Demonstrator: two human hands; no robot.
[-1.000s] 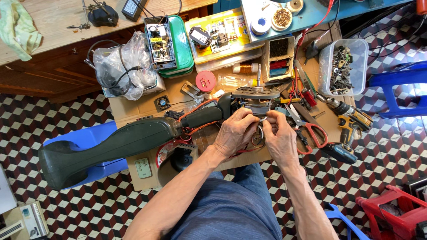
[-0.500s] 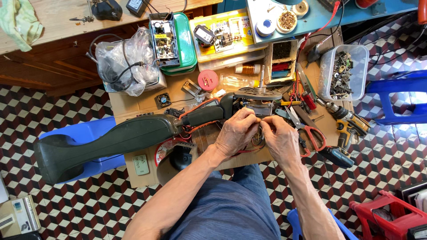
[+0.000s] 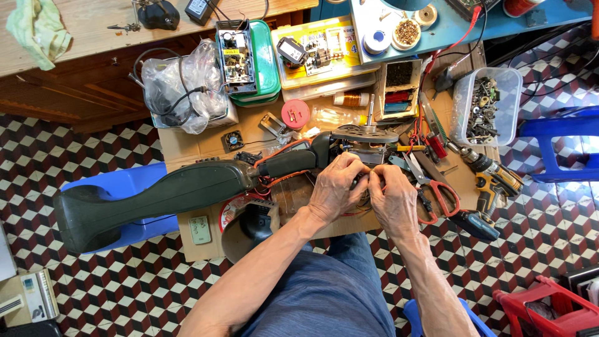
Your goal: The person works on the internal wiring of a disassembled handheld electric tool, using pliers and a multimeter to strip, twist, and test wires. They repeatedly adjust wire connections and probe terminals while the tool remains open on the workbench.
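Observation:
A long dark green appliance housing (image 3: 168,193) lies across the low cardboard-topped table (image 3: 187,146), its opened motor end (image 3: 365,140) toward the right with orange and red wires showing. My left hand (image 3: 337,187) and my right hand (image 3: 392,196) meet just below that motor end, fingertips pinched together on small wires or a part that the fingers hide. A round black cap (image 3: 249,228) sits under my left forearm.
Red-handled scissors (image 3: 437,190) and a cordless drill (image 3: 490,181) lie right of my hands. A clear tub of screws (image 3: 486,106), a red lid (image 3: 295,114), a circuit board in a green tray (image 3: 240,53), a bag of cables (image 3: 181,84) and blue stools (image 3: 558,143) surround the table.
Both hands stay pinched together at the motor end, with only slight finger shifts. The view has drifted a little.

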